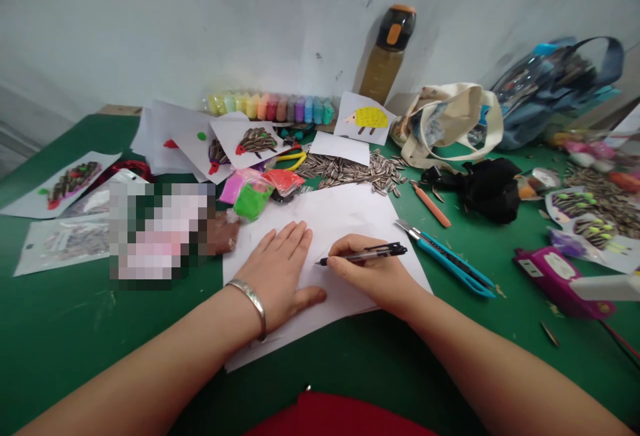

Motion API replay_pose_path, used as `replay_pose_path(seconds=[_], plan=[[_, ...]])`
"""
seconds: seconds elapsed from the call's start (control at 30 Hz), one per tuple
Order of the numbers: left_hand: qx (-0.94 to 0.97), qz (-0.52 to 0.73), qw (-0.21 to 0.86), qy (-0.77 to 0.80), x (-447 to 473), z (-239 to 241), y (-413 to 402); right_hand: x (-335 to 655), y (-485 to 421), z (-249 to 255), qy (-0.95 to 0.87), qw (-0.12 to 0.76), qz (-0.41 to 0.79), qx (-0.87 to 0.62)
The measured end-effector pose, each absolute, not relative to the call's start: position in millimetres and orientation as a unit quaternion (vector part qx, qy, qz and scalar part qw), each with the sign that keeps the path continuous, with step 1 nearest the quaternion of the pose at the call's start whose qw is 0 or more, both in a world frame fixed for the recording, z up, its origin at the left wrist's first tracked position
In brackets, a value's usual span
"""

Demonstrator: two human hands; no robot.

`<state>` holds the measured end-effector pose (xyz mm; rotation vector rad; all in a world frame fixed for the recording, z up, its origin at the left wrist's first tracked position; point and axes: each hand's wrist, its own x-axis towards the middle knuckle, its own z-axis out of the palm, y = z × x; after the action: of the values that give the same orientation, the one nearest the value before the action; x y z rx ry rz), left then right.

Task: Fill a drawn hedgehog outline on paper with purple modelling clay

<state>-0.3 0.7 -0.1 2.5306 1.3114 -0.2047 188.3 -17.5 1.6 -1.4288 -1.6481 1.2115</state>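
White sheets of paper (pixel 345 216) lie stacked on the green table in front of me. My left hand (pixel 280 269) rests flat on the paper, fingers stretched out, with a silver bangle at the wrist. In my right hand (pixel 370 276) a black pen (pixel 385 250) is pinched, its tip at the paper just right of my left fingers. Only a faint mark, if any, shows near the tip. A blue utility knife (pixel 450 259) lies to the right of the paper, and an orange stick-shaped tool (pixel 431 204) lies beyond it.
Sunflower seeds (pixel 350 171) are heaped behind the paper. Packets of coloured clay (pixel 253 201) sit at its left corner. Seed-covered hedgehog pictures (pixel 256 143) stand further left. A brown bottle (pixel 387 56), a cloth bag (pixel 450 123) and a purple device (pixel 560 279) are also around.
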Motion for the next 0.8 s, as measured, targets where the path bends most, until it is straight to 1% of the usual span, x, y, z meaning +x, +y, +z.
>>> replay_pose_path(seconds=[0.27, 0.53, 0.8], plan=[[0.883, -0.034, 0.147, 0.445, -4.4, -6.1, 0.9, 189.2, -15.7, 0.0, -0.631, 0.317, 0.460, -0.538], [0.872, -0.068, 0.154, 0.459, -0.7, -0.1, 0.5, 188.8, -15.8, -0.5, -0.626, 0.313, 0.464, -0.543], [0.883, -0.037, 0.144, 0.446, -4.3, -6.7, 0.8, 188.7, -15.4, -2.2, -0.633, 0.306, 0.466, -0.538]])
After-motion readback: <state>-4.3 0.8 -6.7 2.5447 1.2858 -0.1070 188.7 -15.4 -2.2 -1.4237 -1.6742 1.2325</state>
